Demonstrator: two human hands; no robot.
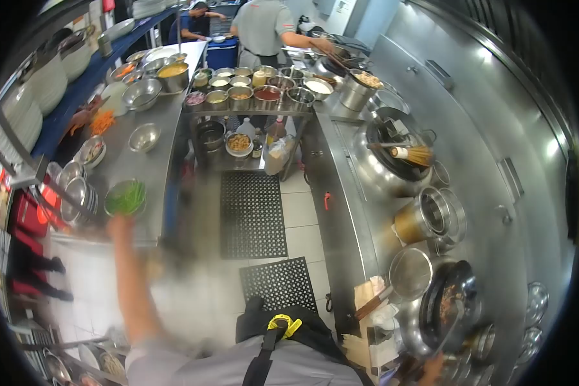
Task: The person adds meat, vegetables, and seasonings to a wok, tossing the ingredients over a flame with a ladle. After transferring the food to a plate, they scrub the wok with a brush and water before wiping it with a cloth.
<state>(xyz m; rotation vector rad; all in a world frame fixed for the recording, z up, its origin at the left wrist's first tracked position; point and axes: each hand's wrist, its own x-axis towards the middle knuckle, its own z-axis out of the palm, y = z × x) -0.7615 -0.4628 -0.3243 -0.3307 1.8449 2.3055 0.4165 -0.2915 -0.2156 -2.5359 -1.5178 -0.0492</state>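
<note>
My left arm is stretched out to the side counter. My left hand is at the near rim of a metal bowl of chopped greens; blur hides how its fingers are set. At the lower right, my right hand is closed around the handle of a long metal ladle. The ladle's head rests in a dark wok with browned bits of food inside. A round wire strainer with a wooden handle lies beside the wok, over the stove edge.
Stacked metal bowls and shredded carrot lie on the left counter. Containers of sauces line the far shelf. A second wok holds a bamboo brush. A co-worker stands ahead. Black mats cover the floor.
</note>
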